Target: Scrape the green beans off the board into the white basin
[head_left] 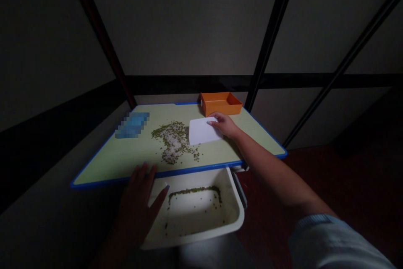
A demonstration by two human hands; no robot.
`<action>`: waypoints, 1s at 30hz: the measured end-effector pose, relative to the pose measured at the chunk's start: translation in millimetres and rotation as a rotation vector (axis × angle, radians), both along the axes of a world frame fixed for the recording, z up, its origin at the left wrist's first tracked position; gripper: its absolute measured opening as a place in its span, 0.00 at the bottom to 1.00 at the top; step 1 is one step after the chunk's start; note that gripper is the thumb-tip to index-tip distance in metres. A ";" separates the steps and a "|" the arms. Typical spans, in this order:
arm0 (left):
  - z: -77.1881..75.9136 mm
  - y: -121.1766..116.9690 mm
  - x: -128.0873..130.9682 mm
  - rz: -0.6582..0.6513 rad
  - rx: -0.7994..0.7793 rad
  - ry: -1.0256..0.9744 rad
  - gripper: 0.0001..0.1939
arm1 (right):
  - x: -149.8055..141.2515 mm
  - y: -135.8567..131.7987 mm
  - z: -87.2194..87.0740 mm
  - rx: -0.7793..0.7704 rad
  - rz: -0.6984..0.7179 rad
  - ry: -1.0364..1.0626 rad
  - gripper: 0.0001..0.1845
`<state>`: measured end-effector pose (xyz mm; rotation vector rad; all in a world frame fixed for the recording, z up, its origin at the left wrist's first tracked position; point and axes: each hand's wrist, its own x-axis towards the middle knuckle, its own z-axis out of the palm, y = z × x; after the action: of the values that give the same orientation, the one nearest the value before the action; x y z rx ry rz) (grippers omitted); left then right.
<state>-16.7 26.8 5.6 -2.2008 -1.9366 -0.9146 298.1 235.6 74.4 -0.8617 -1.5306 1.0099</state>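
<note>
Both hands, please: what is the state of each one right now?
Left hand: open, fingers spread, by the table's blue near edge; nothing visibly held.
Right hand: closed on the white sheet, at its right side.

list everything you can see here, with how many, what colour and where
table: one, pale green with blue edging, centre
loose bits: too many to count, green and whitish, spread mid-table
sheet: one, white, right of the loose bits
open box: one, orange, far right of table
pixelated item: one, blue, left side of table
tub: one, white, below the near table edge, green bits inside
wall panels: several, greyish, behind
floor: one, dark red, lower right
left hand: one, bare, near table edge
right hand: one, bare, on the sheet
sleeve: one, grey-blue, right arm
</note>
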 end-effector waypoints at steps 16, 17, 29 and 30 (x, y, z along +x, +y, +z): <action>3.1 1.1 0.6 0.005 -0.021 0.015 0.35 | 3.5 -1.1 4.3 -0.053 0.058 -0.040 0.19; 3.2 0.9 0.2 0.002 -0.019 0.019 0.35 | 3.6 -1.4 4.8 -0.056 0.062 -0.042 0.19; 3.6 2.1 -0.6 0.000 -0.016 0.034 0.34 | 10.0 -4.0 10.2 -0.087 0.105 -0.055 0.17; 3.7 2.2 -0.2 0.001 -0.019 0.031 0.34 | 10.8 -3.9 10.4 -0.087 0.105 -0.059 0.16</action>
<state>-16.9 29.0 9.3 -2.2104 -1.9403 -0.8603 309.0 231.7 84.8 -0.8860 -1.6051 1.1431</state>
